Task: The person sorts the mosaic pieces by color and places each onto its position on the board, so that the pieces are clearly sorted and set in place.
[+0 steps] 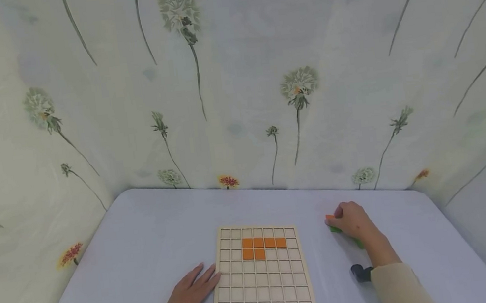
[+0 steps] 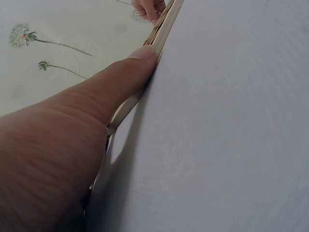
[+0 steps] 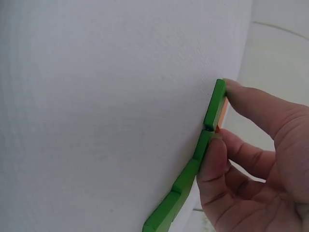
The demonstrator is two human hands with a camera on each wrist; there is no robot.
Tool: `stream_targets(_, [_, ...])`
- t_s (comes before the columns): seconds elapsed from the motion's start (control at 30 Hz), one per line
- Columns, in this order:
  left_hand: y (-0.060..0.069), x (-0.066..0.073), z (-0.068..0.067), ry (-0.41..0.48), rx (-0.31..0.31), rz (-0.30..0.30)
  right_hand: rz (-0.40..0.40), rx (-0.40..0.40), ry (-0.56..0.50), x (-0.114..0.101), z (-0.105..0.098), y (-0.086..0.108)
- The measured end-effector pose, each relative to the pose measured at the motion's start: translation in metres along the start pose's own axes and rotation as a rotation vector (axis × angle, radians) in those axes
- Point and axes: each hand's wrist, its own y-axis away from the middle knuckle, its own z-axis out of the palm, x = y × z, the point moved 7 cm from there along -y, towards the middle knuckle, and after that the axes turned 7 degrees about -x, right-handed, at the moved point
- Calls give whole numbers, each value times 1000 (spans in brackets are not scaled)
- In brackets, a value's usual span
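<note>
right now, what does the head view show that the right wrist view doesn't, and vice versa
Head only: the gridded board, its orange squares, the left hand at the board's edge, and a black object by the sleeve.
Right wrist only: how the green pieces run in a line; the head view shows just bits of green.
Both: the right hand, an orange piece at its fingers, the tabletop and the backdrop.

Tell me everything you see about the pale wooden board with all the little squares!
The pale, rectangular, wooden-looking board is thin and flat, its rimmed top divided into seven rows of seven cells. Six flat orange squares fill some: four in the second row from the far edge, two in the third; the others look bare. It lies on the pale tabletop. The person's left grip, a bare hand, touches its left edge, thumb at the near-left corner.
</note>
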Motion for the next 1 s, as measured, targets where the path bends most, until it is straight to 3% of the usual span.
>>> stream_targets(0.3, [0, 2, -1, 19, -18, -2, -5, 37, -38, 2, 2, 4])
stream_targets(0.57, [1, 2, -3, 9, 24, 25, 29, 39, -51, 2, 2, 5])
stream_targets(1.0, [1, 1, -2, 14, 17, 16, 18, 41, -54, -3, 1, 6])
